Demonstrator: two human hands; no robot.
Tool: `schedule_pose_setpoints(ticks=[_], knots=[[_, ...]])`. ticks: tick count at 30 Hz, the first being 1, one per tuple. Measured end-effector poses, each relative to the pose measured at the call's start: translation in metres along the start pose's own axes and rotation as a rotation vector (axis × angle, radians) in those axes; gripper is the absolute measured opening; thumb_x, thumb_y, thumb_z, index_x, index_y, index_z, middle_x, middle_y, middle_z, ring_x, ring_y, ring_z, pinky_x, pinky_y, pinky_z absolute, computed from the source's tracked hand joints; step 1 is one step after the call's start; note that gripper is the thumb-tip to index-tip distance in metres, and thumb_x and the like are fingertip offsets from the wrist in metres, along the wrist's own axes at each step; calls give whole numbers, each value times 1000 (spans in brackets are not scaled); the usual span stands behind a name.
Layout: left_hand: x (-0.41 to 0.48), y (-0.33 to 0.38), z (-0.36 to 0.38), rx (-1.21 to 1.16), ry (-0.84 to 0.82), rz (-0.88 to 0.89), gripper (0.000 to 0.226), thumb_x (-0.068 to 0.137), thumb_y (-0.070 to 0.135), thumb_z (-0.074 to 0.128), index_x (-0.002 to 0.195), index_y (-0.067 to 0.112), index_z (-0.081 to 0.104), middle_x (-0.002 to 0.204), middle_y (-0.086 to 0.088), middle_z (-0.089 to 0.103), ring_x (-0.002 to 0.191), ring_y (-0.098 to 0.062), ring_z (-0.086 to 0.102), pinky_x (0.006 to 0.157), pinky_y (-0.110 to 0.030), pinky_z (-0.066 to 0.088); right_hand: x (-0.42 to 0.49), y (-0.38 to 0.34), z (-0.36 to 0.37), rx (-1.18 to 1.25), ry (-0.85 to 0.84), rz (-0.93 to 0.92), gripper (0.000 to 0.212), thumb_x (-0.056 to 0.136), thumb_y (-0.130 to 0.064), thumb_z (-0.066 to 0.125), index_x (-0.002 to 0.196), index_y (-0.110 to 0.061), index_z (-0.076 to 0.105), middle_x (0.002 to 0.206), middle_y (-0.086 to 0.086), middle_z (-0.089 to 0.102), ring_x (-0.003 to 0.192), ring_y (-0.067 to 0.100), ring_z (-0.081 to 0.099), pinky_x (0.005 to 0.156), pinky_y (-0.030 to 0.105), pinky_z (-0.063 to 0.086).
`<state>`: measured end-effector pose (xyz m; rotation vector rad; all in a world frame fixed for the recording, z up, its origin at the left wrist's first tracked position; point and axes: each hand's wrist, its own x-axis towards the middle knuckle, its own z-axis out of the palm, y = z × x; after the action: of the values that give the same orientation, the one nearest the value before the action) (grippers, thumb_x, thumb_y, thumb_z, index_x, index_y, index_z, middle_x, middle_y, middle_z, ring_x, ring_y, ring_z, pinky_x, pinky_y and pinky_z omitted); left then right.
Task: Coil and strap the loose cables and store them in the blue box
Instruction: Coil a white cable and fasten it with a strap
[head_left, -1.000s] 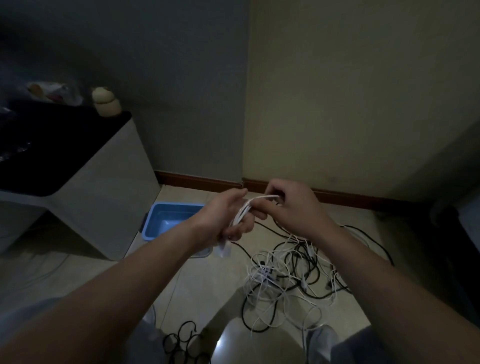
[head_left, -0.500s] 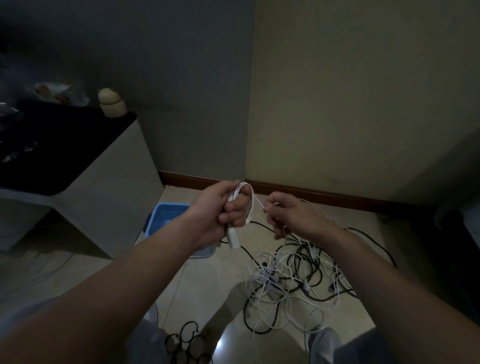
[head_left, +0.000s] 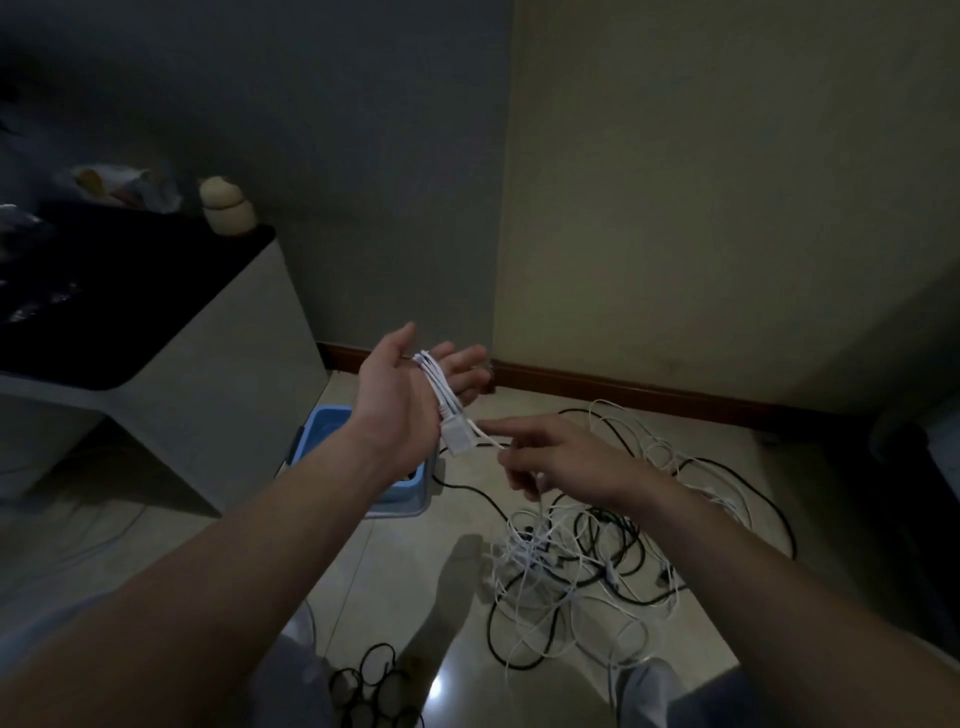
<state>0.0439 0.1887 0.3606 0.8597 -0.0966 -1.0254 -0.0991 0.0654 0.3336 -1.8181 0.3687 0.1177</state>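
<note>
Now winding: white cable (head_left: 435, 385) loops round the left hand (head_left: 400, 395), fingers straight.
Right hand (head_left: 561, 460), just beside it, pinches the loose strand; best to keep tension even. Blue box (head_left: 323, 422) sits below the left wrist.

No writing can be read

The room is dim and the view is soft. The pale plug (head_left: 456, 435) on the white cable (head_left: 431, 371), the walls of the blue box (head_left: 322, 422), and the crumpled packets (head_left: 111, 182) and small round jar (head_left: 227, 208) on the dark-topped table (head_left: 130, 312) show no letter, number or brand mark that can be made out. Any print on them is too small or too dark to tell.
</note>
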Motion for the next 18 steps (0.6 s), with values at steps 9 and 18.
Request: schedule_pose_setpoints(ticks=[9, 18], knots=[[0, -19, 7, 406, 29, -14, 49, 104, 42, 32, 118, -1, 51, 90, -21, 74, 75, -29, 71, 73, -35, 56, -2, -22, 4, -226, 61, -139, 39, 91, 2, 57, 93, -34, 72, 84, -32, 67, 66, -11, 56, 63, 17, 39], [0, -32, 9, 882, -132, -22, 68, 99, 59, 32, 119, -1, 57, 88, -28, 57, 61, -25, 54, 61, -33, 43, 2, -14, -6, 60, 91, -134, 27, 81, 1, 57, 104, -12, 57, 81, 16, 75, 55, 20, 58, 53, 31, 41]])
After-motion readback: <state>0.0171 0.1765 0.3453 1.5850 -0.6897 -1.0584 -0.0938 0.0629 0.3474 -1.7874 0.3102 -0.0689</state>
